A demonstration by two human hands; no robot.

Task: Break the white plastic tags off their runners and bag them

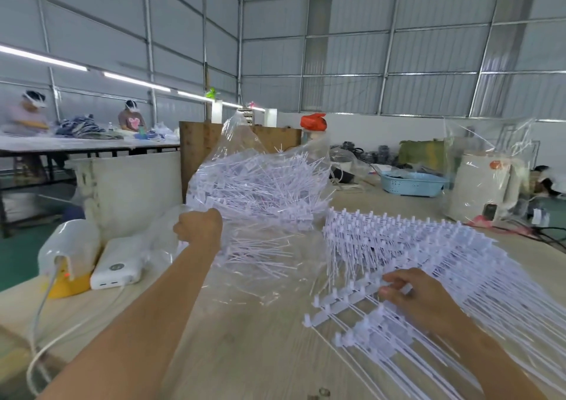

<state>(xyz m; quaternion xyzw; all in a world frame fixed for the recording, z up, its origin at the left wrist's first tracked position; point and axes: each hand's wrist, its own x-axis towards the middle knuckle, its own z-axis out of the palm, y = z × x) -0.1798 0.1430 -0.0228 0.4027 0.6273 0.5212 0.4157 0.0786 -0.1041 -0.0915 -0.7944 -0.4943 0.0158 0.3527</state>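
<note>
A clear plastic bag (245, 142) stuffed with loose white tags (260, 182) stands lifted off the wooden table (245, 353) at centre. My left hand (200, 228) grips the bag's edge in a fist at its lower left. To the right lies a large stack of white tag runners (428, 246) with long thin strands fanning toward me. My right hand (413, 295) rests on the near runner (346, 298), fingers curled over its bar. Some loose tags (260, 252) lie under the bag.
A white power bank (118, 266) and a yellow-based device under plastic (69, 255) sit at the table's left with a white cable (39, 323). A blue basket (412, 184) and a wrapped white machine (484, 182) stand at the back right. Other people work at a far table.
</note>
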